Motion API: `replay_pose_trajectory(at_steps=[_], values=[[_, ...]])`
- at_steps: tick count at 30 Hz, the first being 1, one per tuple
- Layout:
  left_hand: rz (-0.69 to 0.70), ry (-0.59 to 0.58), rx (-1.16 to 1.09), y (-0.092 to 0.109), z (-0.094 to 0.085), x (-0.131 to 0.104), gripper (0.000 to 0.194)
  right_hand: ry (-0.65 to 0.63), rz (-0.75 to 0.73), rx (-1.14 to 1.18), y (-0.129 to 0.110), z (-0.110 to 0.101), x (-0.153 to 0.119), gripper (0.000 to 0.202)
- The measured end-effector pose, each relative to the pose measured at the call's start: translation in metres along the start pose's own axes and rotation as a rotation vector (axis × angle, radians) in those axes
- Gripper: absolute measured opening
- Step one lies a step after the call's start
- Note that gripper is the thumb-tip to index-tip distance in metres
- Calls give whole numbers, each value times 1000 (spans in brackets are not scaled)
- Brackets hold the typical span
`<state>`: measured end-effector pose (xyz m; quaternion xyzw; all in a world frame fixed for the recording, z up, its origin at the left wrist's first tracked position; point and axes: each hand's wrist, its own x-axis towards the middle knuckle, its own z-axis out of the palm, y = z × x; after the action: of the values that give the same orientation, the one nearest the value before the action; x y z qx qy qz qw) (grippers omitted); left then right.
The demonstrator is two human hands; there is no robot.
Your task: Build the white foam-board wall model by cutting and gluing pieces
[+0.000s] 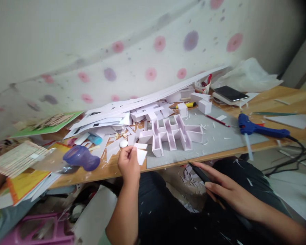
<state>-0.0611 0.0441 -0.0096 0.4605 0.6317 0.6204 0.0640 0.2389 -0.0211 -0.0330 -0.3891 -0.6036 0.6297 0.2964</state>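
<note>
My left hand (pixel 129 161) pinches a small white card piece (pixel 142 156) at the table's front edge, left of the grey cutting mat (pixel 214 144). My right hand (pixel 219 183) is closed around a black craft knife (pixel 199 173), its thin tip pointing up and left, just in front of the mat's edge. Between and beyond the hands, a white foam-board structure (pixel 170 134) of joined open compartments stands on the mat. A round white object (pixel 123 143) lies by my left fingertips.
A blue glue gun (pixel 260 128) with its cable lies at the right. A purple cup (pixel 81 158) is at the left, near paper stacks (pixel 99 119). Behind the mat are a yellow cutter (pixel 189 105), a phone (pixel 231 93) and a plastic bag (pixel 247 75).
</note>
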Motion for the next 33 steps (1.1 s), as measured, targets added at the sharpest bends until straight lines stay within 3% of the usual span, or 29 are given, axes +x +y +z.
replay_pose_trajectory(at_steps=[4,8,11,14,19,20,24,27,30,33], values=[[-87,-120,42,-40,-8,30,17,-17,-14,3,2,2,5,64],[-75,-134,80,-46,-11,41,15,-23,-28,-36,4,3,4,63],[-26,-118,87,-28,-15,40,14,115,-90,-78,5,-4,2,62],[27,-165,46,4,-12,29,14,342,-141,-153,1,-25,9,64],[264,-504,-46,64,22,1,9,691,-63,-629,-9,-84,43,64],[315,-555,-37,73,31,-3,7,731,-26,-735,-11,-94,51,64],[415,-711,52,94,66,-7,6,688,63,-1046,-20,-113,74,56],[427,-752,94,97,83,-5,7,772,-123,-1162,-21,-105,75,44],[416,-733,117,98,89,-2,8,845,-513,-1077,-13,-76,70,29],[399,-741,157,102,90,0,9,634,-796,-999,4,-39,70,30]])
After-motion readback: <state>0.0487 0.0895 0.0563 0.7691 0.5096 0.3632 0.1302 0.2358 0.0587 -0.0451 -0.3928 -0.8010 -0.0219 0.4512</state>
